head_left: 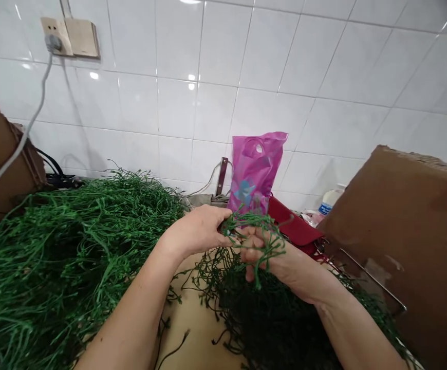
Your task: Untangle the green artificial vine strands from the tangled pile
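Observation:
My left hand (198, 228) comes in from the left, thumb and fingers closed around one end of a small bunch of green strands (252, 221). My right hand (264, 249) is curled palm-up just beside it, with strands of the same bunch lying across its fingers and hanging over the palm. The strands are thin and cord-like, with small knobbed ends. Below my right hand spreads a dark green pile of strands (277, 308), partly in shadow. To the left of my left arm lies a larger, brighter heap of strands (92, 236).
A purple plastic bag (258, 164) stands against the white tiled wall (177, 103), with a red bag (295, 226) beside it. Cardboard boxes (404, 221) flank both sides. A grey cable (40, 100) runs from a wall socket (56, 33). Loose strands lie on the tan surface (192, 318).

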Demonstrator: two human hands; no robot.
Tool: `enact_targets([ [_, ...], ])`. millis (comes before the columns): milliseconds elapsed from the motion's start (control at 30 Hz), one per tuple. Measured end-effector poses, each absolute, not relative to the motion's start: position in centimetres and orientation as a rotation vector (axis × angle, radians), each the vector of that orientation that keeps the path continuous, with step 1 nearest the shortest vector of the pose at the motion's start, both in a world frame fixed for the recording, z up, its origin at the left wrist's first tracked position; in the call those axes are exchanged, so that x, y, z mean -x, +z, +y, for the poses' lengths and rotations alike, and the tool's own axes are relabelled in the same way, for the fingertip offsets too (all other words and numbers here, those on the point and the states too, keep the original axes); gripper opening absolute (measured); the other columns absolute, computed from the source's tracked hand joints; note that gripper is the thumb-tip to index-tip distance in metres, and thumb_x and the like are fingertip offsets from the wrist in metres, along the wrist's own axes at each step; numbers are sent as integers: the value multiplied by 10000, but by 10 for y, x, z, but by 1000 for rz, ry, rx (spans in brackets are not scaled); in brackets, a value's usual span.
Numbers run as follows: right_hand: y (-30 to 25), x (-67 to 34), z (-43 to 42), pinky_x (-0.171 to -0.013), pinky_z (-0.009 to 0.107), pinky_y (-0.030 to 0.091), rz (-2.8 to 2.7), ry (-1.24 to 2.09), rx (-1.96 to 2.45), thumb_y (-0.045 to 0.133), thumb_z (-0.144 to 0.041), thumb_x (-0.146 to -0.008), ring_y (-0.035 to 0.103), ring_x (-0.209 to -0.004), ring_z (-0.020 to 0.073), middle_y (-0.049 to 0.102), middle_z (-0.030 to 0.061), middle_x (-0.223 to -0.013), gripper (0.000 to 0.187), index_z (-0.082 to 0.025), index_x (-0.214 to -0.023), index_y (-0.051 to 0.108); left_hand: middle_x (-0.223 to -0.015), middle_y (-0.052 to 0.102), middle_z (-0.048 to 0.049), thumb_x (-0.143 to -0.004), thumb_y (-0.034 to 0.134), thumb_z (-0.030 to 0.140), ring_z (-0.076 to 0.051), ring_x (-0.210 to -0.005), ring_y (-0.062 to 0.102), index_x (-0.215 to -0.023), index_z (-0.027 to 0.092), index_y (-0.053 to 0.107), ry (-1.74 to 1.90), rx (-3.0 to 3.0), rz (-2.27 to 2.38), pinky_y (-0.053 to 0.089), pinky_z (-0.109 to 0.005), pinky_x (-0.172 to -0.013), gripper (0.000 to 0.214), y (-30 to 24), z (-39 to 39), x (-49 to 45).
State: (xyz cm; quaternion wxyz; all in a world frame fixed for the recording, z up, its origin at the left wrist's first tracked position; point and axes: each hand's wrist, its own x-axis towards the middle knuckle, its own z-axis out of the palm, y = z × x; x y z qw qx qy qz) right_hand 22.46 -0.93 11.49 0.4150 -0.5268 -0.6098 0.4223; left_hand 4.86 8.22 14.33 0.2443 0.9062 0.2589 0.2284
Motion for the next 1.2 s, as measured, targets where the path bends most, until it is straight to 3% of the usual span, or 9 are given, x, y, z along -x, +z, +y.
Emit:
enact_targets([
  [200,101,-236,6,-695,335,527,-1139,874,966,694,-531,-816,606,-710,180,630,13,-785,299,-242,-806,620,-914,731,4,-698,797,381,-214,-844,627,-915,212,715,427,-2433,654,440,-247,-696,287,149,83,-44],
  [300,108,-248,4,-663,294,512,-1146,826,985,667,-461,-850,599,-698,160,616,-19,-747,218,-268,-924,595,-902,706,10,-813,699,450,-175,-805,603,-962,216,703,425,-2311,561,434,-236,-679,277,154,83,-42],
  [433,118,-271,-10,-689,308,513,-1660,669,1313,741,-365,-785,637,-763,196,679,3,-823,316,-264,-1057,615,-754,630,29,-867,628,521,-123,-649,521,-999,208,686,563,-2167,564,395,-228,-596,344,156,82,-43],
  [600,122,-297,-23,-596,319,458,-1786,60,2019,736,-347,-726,644,-682,228,707,14,-784,289,-261,-996,681,-649,556,43,-841,674,486,-109,-599,469,-834,181,672,706,-2101,685,362,-231,-569,305,155,85,-44],
  [700,125,-295,-29,-614,303,467,-1914,105,2049,782,-417,-675,649,-714,219,715,21,-815,292,-244,-892,691,-639,547,40,-857,650,506,-107,-604,480,-742,173,627,770,-2081,682,375,-237,-591,353,153,87,-47],
  [800,131,-277,-35,-589,291,454,-1973,225,1929,734,-512,-747,621,-672,194,703,17,-786,290,-246,-845,672,-632,556,35,-864,642,503,-104,-607,497,-698,167,599,796,-2062,665,394,-240,-610,377,152,86,-50],
  [933,135,-243,-40,-595,324,427,-1704,-178,1799,554,-544,-916,558,-614,189,652,27,-727,325,-248,-781,576,-638,562,36,-858,660,456,-103,-607,516,-744,168,616,795,-2009,597,415,-236,-604,313,156,78,-51],
  [1067,118,-218,-31,-852,374,491,-1905,14,1705,603,-475,-927,651,-981,264,707,77,-1099,288,-249,-1104,623,-721,641,11,-837,671,476,-144,-692,604,-929,176,641,874,-2023,720,479,-268,-655,316,164,78,-35],
  [1200,90,-211,-11,-927,425,486,-2165,203,2057,683,-242,-867,640,-1114,323,681,153,-1216,525,-162,-1364,532,-1034,702,-79,-746,759,499,-329,-1048,654,-1262,221,572,1244,-2016,1477,500,-482,-944,615,167,93,1],
])
